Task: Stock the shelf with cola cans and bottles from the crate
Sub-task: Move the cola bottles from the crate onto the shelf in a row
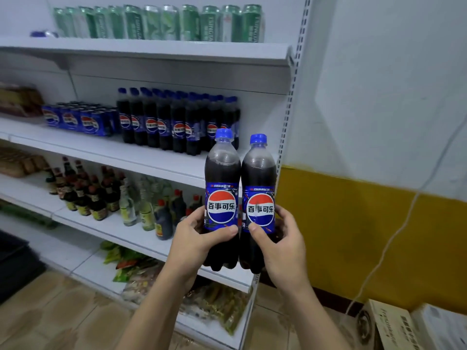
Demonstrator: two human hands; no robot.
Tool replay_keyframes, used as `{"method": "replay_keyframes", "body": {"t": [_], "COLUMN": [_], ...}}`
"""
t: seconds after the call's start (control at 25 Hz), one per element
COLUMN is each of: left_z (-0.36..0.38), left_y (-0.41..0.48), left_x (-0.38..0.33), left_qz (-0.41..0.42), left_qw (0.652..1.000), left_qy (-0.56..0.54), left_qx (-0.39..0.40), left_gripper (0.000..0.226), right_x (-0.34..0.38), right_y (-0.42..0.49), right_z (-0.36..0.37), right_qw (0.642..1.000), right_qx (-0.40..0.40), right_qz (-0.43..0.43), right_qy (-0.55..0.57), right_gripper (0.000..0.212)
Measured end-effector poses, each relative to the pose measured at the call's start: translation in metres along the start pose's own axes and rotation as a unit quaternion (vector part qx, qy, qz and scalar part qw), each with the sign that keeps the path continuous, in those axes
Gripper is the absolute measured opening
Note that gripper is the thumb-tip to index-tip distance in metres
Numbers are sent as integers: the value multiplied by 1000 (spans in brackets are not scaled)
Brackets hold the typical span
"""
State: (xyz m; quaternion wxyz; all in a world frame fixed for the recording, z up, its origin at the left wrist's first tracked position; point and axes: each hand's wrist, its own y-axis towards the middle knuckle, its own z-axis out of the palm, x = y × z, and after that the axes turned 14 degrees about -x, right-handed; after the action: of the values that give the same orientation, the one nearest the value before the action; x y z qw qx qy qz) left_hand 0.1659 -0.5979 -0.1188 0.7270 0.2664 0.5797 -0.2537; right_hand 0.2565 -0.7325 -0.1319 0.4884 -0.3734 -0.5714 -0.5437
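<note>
L hand [195,238] & R hand [280,245], fingers wrapped round one bottle each [222,198] [260,203]; cans [78,120], bottle rows [177,122] already on shelf [151,157]; these two unplaced.

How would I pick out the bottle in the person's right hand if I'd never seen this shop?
Find the white shelf unit; before its right post two cola bottles are held up. The right-hand bottle, gripped by the right hand, is nearer the yellow wall band, its blue cap lower than that of the left-hand bottle in the left hand.
</note>
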Motion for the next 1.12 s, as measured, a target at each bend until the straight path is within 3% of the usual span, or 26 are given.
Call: {"method": "replay_keyframes", "body": {"t": [0.32, 0.88, 1.0, 1.12], "left_z": [-32, -3, -2, 3], "left_y": [100, 410, 441, 456], "left_x": [2, 28, 42, 43], "left_qz": [23, 76, 117, 177], "left_qw": [999, 965, 933, 839], "left_qy": [42, 250, 339, 514], "left_qx": [-12, -13, -9, -32], "left_gripper": [62, 69, 77, 81], "right_x": [-6, -80, -96, -107], "right_y": [78, 335, 353, 366], "right_z": [73, 225, 248, 260], "right_qw": [991, 975, 980, 979], "right_qx": [127, 156, 134, 120], "right_qz": [2, -30, -19, -34], "right_qy": [-38, -153, -143, -163], "right_gripper": [52, 67, 69, 72]}}
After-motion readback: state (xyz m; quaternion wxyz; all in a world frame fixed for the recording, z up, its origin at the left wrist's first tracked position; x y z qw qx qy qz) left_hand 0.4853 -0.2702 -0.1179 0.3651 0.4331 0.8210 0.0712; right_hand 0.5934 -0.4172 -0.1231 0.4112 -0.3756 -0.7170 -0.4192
